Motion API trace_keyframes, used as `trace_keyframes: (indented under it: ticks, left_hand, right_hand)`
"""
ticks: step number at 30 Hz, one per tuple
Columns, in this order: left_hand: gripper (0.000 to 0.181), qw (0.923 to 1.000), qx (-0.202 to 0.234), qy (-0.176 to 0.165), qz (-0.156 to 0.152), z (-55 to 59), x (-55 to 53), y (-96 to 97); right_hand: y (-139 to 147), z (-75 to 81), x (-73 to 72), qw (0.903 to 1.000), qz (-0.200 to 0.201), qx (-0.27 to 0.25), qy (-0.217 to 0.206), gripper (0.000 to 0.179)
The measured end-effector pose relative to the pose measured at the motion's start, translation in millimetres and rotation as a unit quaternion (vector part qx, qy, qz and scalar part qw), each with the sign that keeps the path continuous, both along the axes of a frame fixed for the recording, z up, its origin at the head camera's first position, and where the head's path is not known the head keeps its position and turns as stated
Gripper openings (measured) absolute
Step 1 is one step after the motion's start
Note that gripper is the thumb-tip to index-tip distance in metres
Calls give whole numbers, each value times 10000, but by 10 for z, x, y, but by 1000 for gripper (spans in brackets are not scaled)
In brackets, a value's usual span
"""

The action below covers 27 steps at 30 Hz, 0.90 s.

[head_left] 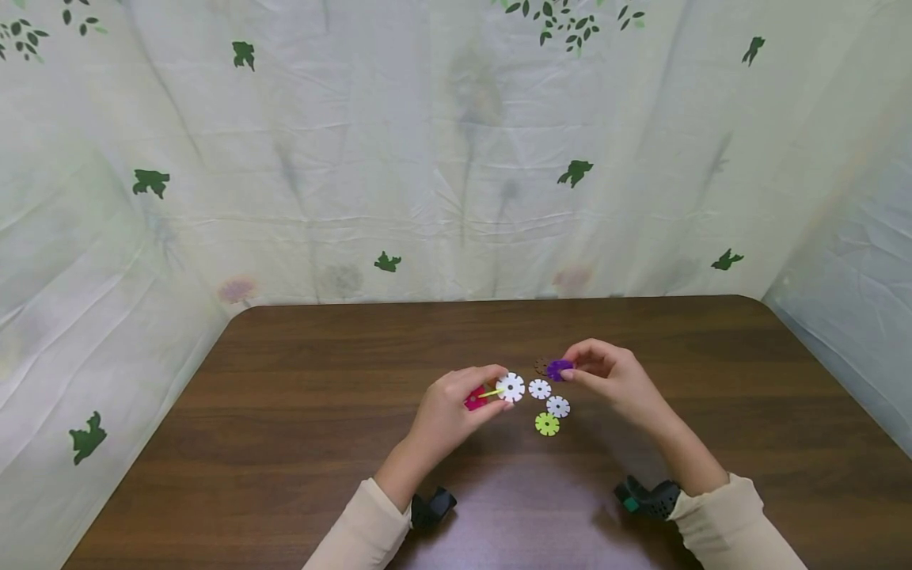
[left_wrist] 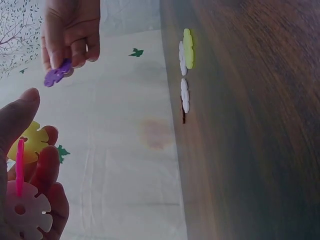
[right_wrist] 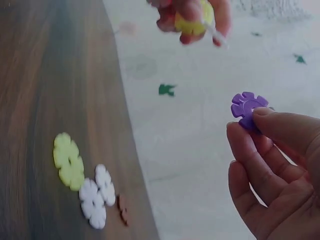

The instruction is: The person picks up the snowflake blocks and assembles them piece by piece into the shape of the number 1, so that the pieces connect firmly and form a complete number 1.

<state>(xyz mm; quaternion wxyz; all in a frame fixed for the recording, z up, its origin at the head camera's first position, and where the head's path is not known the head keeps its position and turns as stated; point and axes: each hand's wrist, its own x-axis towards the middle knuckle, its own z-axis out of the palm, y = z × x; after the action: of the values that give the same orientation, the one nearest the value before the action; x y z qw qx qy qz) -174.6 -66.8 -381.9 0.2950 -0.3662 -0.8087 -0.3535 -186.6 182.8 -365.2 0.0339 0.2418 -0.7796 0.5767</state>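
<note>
My left hand (head_left: 449, 404) holds a small cluster of slotted plastic discs: a white disc (head_left: 511, 387), a pink disc (head_left: 473, 398) and a yellow disc (left_wrist: 31, 142). In the left wrist view the pink one stands edge-on between the yellow and white ones. Thumb and fingertips of my right hand (head_left: 620, 380) pinch a purple slotted disc (right_wrist: 248, 107) by its edge, apart from the cluster. Below the hands, two white discs (head_left: 539, 389) (head_left: 558, 407), a yellow-green disc (head_left: 547, 424) and a brown disc (right_wrist: 123, 210) lie on the table.
The brown wooden table (head_left: 285, 443) has its far edge against a pale curtain (head_left: 427, 158) with leaf prints. Black wrist-worn devices sit on the left wrist (head_left: 432, 507) and right wrist (head_left: 648, 499).
</note>
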Motion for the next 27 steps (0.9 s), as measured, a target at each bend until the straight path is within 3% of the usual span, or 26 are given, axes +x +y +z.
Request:
trace_keyframes:
  ticks: [12, 27]
  left_hand:
    - [37, 9999, -59, -103, -34, 5, 15, 10]
    - [38, 9996, -94, -154, -210, 16, 32, 27]
  right_hand:
    - [-160, 28, 115, 9989, 261, 117, 379, 14]
    - [-229, 0, 146, 9940, 536, 52, 954, 17]
